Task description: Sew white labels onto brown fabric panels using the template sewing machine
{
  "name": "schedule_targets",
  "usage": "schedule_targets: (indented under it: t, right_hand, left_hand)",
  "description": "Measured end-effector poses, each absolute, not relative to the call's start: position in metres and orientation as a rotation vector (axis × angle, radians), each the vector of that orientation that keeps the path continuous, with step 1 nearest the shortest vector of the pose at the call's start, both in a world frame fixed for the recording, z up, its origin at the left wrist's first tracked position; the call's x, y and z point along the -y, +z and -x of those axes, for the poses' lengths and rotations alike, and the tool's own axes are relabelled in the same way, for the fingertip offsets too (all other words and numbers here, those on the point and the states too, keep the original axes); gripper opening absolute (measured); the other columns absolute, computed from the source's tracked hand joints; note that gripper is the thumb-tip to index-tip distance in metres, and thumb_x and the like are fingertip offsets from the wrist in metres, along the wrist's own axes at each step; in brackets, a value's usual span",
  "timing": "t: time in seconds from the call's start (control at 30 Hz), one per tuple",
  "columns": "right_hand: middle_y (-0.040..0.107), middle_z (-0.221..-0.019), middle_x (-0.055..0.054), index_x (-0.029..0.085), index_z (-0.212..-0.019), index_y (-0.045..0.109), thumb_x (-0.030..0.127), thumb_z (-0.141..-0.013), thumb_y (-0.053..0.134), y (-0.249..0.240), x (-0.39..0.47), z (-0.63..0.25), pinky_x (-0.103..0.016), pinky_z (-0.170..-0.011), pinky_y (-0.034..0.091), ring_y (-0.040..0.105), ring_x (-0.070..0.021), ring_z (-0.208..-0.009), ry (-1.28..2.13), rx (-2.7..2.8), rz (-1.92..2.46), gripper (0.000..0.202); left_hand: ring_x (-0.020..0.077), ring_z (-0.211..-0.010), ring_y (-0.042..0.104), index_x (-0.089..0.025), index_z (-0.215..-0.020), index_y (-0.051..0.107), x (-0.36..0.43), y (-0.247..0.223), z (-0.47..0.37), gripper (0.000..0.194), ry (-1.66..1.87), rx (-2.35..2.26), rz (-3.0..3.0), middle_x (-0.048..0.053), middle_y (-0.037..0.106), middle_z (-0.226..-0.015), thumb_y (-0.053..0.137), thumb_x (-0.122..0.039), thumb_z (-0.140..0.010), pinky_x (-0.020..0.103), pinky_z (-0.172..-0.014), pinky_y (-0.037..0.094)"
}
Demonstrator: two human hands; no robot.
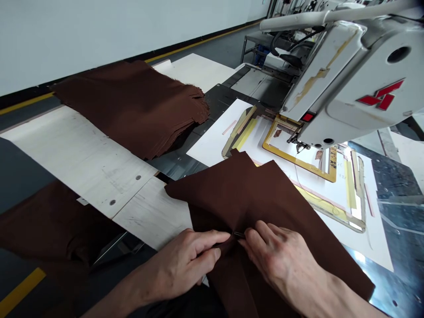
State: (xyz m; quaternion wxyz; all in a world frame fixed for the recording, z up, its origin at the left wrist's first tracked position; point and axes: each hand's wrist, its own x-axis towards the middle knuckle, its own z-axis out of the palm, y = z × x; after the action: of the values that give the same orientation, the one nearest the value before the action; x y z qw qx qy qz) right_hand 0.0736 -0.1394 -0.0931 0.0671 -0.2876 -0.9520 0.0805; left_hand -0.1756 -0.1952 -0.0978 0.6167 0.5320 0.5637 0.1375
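Observation:
A cut piece of brown fabric (274, 194) lies over the table's front edge and part of the white sheet. My left hand (195, 256) pinches a gathered fold of this fabric between thumb and index finger. Close against those fingertips, my right hand (274, 251) is closed around a slim dark metal tool (237, 234). Only its tip shows, touching the fabric at the fold; the rest is hidden in my fingers, so its exact kind is unclear. Creases in the cloth run out from this point.
Ahead on the right stands a sewing machine (364, 88), its needle area above a yellow frame (298, 163) on a white template sheet (212, 141). A stack of brown fabric pieces (132, 106) lies at the left on a pale board (82, 141). More brown cloth (49, 225) hangs lower left.

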Motion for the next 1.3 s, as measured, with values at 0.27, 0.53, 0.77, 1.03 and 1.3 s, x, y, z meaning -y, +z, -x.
schedule_targets:
  t: [0.27, 0.53, 0.77, 1.03, 1.3]
  right_hand:
    - [0.051, -0.078, 0.001, 0.020, -0.091, 0.054, 0.013, -0.097, 0.059, -0.094, 0.143, -0.067, -0.032, -0.060, 0.031, 0.047, -0.0166, -0.063, 0.218, 2.772, 0.883, 0.010]
    - [0.051, -0.079, 0.000, 0.019, -0.096, 0.057, 0.019, -0.101, 0.056, -0.093, 0.148, -0.063, -0.033, -0.061, 0.030, 0.045, -0.0169, -0.063, 0.205, 2.718, 0.922, 0.005]
    - [0.053, -0.083, -0.001, 0.015, -0.112, 0.060, 0.016, -0.099, 0.056, -0.095, 0.150, -0.064, -0.034, -0.064, 0.032, 0.048, -0.0174, -0.067, 0.208, 2.739, 0.898, 0.013]
    - [0.055, -0.082, -0.003, 0.012, -0.114, 0.062, 0.013, -0.099, 0.053, -0.093, 0.148, -0.064, -0.034, -0.062, 0.033, 0.047, -0.0176, -0.066, 0.174, 2.720, 0.853, 0.018]
    - [0.055, -0.081, -0.002, 0.013, -0.113, 0.063, 0.017, -0.101, 0.054, -0.092, 0.150, -0.065, -0.034, -0.061, 0.033, 0.046, -0.0166, -0.064, 0.141, 2.703, 0.862, 0.015]
  left_hand:
    - [0.0113, -0.061, 0.068, -0.022, -0.124, 0.070, 0.192, -0.091, 0.174, 0.035, 0.303, -1.284, -1.274, -0.004, 0.069, -0.077, 0.047, -0.033, -0.101, 0.019, -0.063, 0.053]
    - [0.0099, -0.058, 0.050, -0.021, -0.081, 0.059, 0.190, -0.092, 0.165, 0.027, 0.300, -1.271, -1.341, -0.006, 0.050, -0.063, 0.048, -0.034, -0.101, 0.022, -0.054, 0.034]
    - [0.0096, -0.058, 0.047, -0.021, -0.078, 0.045, 0.184, -0.087, 0.162, 0.031, 0.304, -1.272, -1.300, -0.006, 0.047, -0.063, 0.043, -0.038, -0.104, 0.023, -0.053, 0.030]
    - [0.0099, -0.056, 0.046, -0.021, -0.080, 0.048, 0.187, -0.086, 0.158, 0.030, 0.328, -1.295, -1.396, -0.006, 0.045, -0.061, 0.040, -0.036, -0.105, 0.024, -0.055, 0.031]
    - [0.0105, -0.057, 0.048, -0.022, -0.082, 0.051, 0.192, -0.093, 0.158, 0.031, 0.360, -1.310, -1.392, -0.006, 0.047, -0.063, 0.041, -0.038, -0.106, 0.025, -0.056, 0.031]
